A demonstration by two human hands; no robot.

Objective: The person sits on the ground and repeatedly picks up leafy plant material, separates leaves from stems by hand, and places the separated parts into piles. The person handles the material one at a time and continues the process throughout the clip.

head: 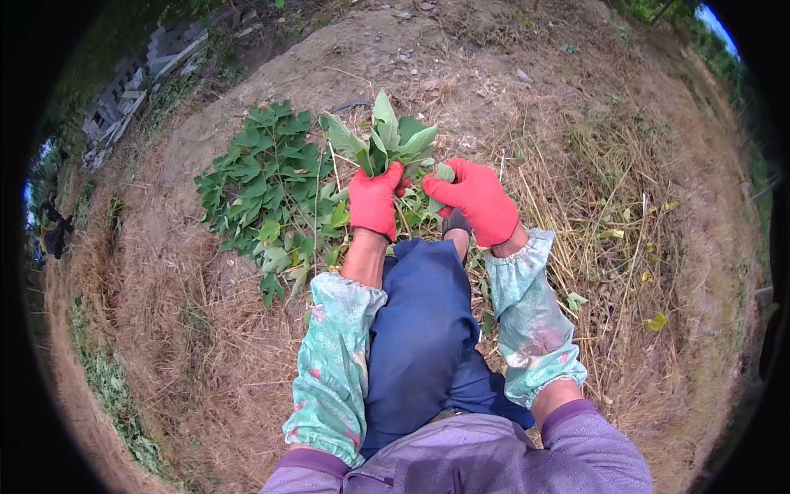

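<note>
Red gloves cover both hands. My left hand (375, 200) is closed around the base of a bunch of broad green leaves (386, 133), whose tips point away from me. Close by on the right, my right hand (475, 200) grips a pale green leaf (442, 182) between thumb and fingers. Beyond the left hand, a heap of leafy green branches (265, 179) lies on the ground. More leaves and thin stems lie beneath the two hands, partly hidden by them.
Dry cut stalks (592, 228) cover the ground to the right. Bare soil (382, 49) rises ahead, with a dark curved object (353, 105) on it. Grey blocks (123, 102) are stacked at the far left. My knee in blue trousers (426, 309) is below the hands.
</note>
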